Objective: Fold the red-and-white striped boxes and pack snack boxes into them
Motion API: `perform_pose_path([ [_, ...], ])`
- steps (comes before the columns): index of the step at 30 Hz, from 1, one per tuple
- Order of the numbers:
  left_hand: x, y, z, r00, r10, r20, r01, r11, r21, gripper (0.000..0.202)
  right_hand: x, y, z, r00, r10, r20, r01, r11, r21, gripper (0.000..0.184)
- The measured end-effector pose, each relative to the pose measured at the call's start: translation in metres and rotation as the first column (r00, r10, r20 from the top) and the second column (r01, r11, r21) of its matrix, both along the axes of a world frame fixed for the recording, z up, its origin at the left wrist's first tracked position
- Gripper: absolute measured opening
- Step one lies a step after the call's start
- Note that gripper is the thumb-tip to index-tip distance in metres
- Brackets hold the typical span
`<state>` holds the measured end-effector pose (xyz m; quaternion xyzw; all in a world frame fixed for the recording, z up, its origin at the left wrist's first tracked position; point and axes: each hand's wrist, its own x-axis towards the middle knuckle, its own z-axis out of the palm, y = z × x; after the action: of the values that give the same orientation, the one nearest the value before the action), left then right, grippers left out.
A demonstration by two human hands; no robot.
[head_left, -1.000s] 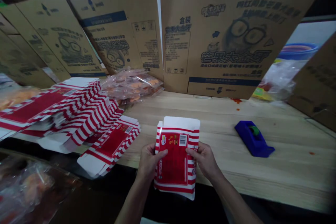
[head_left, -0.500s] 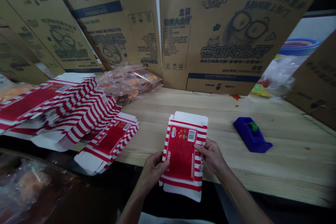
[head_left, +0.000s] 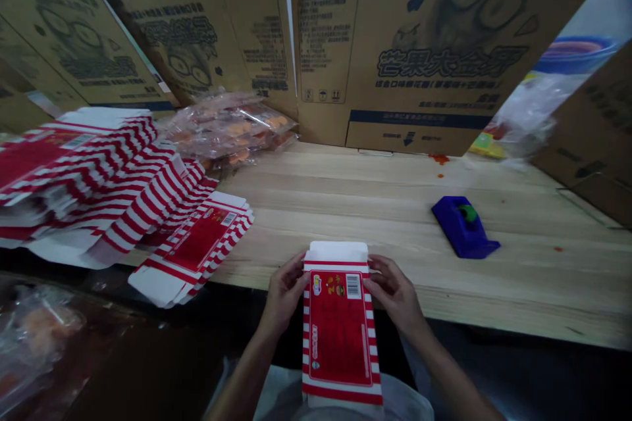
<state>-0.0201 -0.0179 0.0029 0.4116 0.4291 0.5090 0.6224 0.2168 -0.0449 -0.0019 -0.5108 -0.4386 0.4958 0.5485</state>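
Observation:
A red-and-white striped carton [head_left: 340, 335] is held between my two hands at the front edge of the table. Its white top flap [head_left: 338, 251] points away from me, and a barcode shows on the red panel. My left hand [head_left: 285, 293] grips the carton's left side near the top. On the opposite side my right hand [head_left: 397, 289] has its thumb on the front panel, fingers round the edge. The carton's lower end reaches toward my lap. To the left lie a few flat cartons of the same kind [head_left: 200, 243], overlapping one another.
A large heap of striped cartons [head_left: 113, 177] covers the table's left. Behind it are clear bags with orange pieces [head_left: 232, 128]. A blue tape dispenser [head_left: 464, 227] stands on the right of the wooden table [head_left: 336, 197]. Big brown cardboard boxes [head_left: 415, 79] form a wall at the back.
The carton has come closer to me and lower, now squarer to my body, its sides no longer splayed. Both hands have shifted up to its top corners. The view has tilted down.

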Motion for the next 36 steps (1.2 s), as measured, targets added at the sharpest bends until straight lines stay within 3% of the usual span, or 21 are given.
perform_pose_path([
  [4,-0.003,0.001,0.005,0.998,-0.069,0.0,0.069,0.995,-0.069,0.049,0.004,0.0,-0.004,0.994,0.048,0.095,-0.049,0.999,0.01,0.054],
  [6,-0.002,0.002,0.008,0.997,-0.079,-0.007,0.078,0.994,-0.074,0.044,0.006,0.002,-0.004,0.985,0.066,0.157,-0.073,0.997,0.035,0.045],
  [9,0.005,0.003,0.008,0.998,-0.005,-0.059,0.002,0.998,-0.062,0.029,0.01,0.007,-0.008,0.968,0.02,0.249,-0.047,0.994,0.1,0.029],
  [12,0.014,0.006,0.002,0.996,0.045,-0.081,-0.052,0.996,-0.075,0.027,0.013,0.013,-0.014,0.965,0.008,0.263,-0.037,0.994,0.106,0.027],
  [15,0.017,0.011,-0.003,0.995,0.045,-0.084,-0.053,0.994,-0.093,0.024,0.014,0.014,-0.016,0.979,0.042,0.2,-0.053,0.997,0.05,0.026],
  [17,0.015,0.015,-0.002,0.995,0.005,-0.095,-0.016,0.993,-0.118,0.032,0.014,0.012,-0.012,0.995,0.063,0.076,-0.06,0.997,-0.038,0.031],
  [19,0.013,0.017,0.0,0.991,-0.078,-0.107,0.062,0.987,-0.145,0.039,0.014,0.011,-0.007,0.991,0.112,-0.077,-0.122,0.983,-0.139,0.049],
  [21,0.011,0.018,0.001,0.979,-0.156,-0.129,0.137,0.98,-0.145,0.036,0.017,0.011,-0.001,0.968,0.2,-0.153,-0.228,0.955,-0.191,0.052],
  [25,0.011,0.011,-0.002,0.955,-0.173,-0.24,0.169,0.985,-0.038,0.02,0.023,0.008,0.0,0.959,0.283,0.014,-0.278,0.948,-0.152,0.028],
  [28,0.009,0.002,-0.005,0.934,-0.153,-0.323,0.176,0.983,0.043,0.018,0.026,0.0,-0.006,0.95,0.271,0.155,-0.265,0.962,-0.061,0.027],
  [32,0.004,-0.002,-0.001,0.855,-0.201,-0.478,0.31,0.937,0.16,0.022,0.024,-0.011,-0.01,0.938,0.295,0.181,-0.295,0.955,-0.029,0.03],
  [36,0.004,0.001,0.011,0.751,-0.131,-0.647,0.349,0.911,0.22,0.013,0.022,-0.012,-0.008,0.948,0.258,0.184,-0.254,0.966,-0.046,0.026],
])
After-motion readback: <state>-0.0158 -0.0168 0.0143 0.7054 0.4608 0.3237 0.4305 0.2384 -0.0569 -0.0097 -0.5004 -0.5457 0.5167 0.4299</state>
